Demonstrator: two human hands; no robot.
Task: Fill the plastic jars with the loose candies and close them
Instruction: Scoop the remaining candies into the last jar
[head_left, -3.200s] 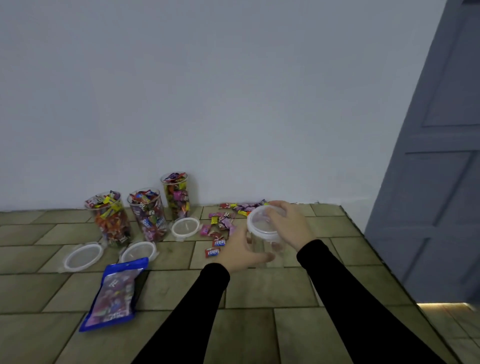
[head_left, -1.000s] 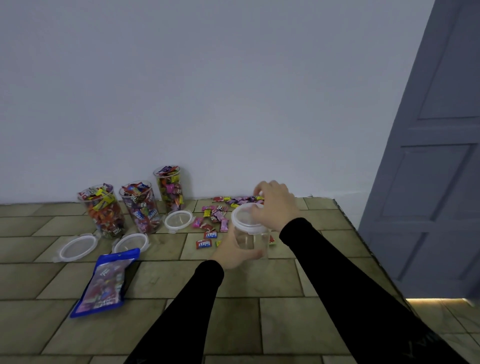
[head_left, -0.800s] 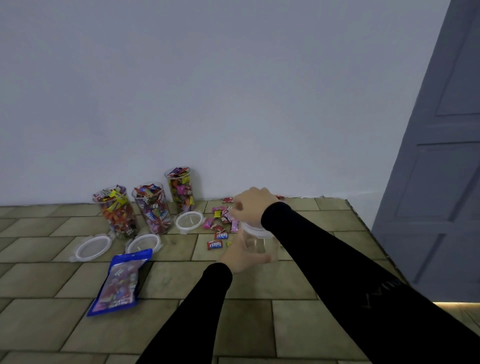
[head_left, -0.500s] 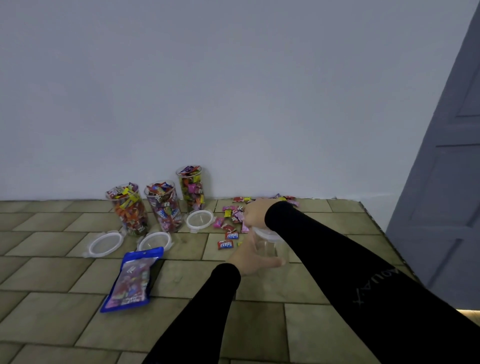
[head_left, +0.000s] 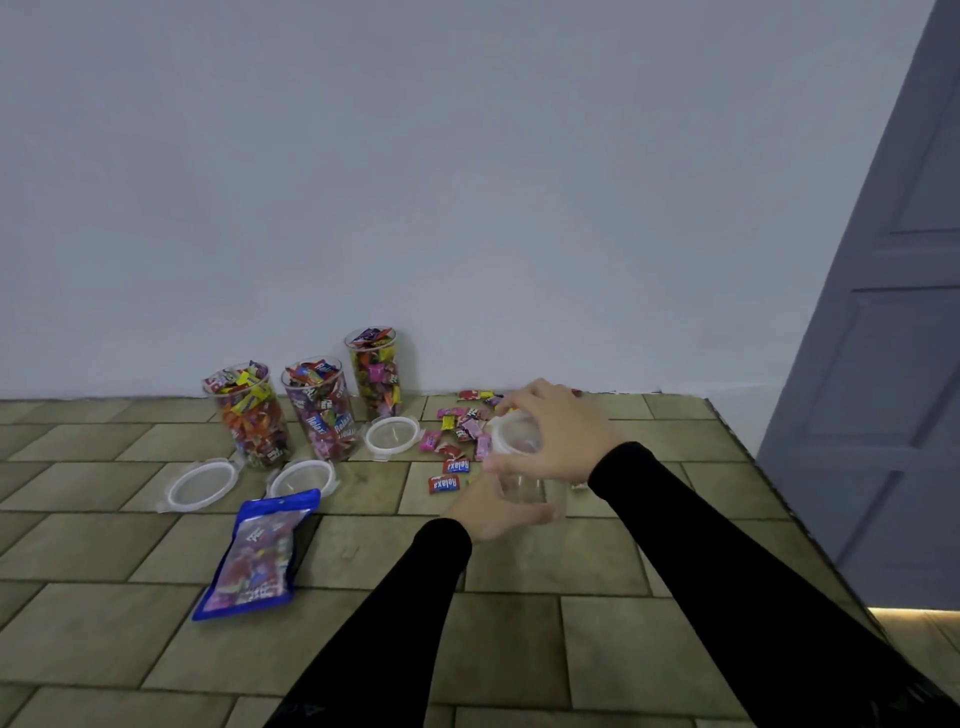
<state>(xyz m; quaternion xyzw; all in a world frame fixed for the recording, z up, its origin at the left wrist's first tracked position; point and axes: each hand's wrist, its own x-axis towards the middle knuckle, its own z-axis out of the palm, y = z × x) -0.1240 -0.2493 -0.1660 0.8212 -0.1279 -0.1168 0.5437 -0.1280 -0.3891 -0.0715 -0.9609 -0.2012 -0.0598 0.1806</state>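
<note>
Empty clear jar (head_left: 522, 486): light, thin-walled, likely slippery. Left hand (head_left: 493, 512) curls round its base; right hand (head_left: 553, 434) grips the lid (head_left: 511, 439) (rim hold seems best).

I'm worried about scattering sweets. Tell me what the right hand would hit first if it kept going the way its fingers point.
The right hand grips the lid on the empty jar, fingers pointing left and away. Straight on, it would probably meet the loose candies first, then the nearest spare lid; depth is hard to judge.
</note>
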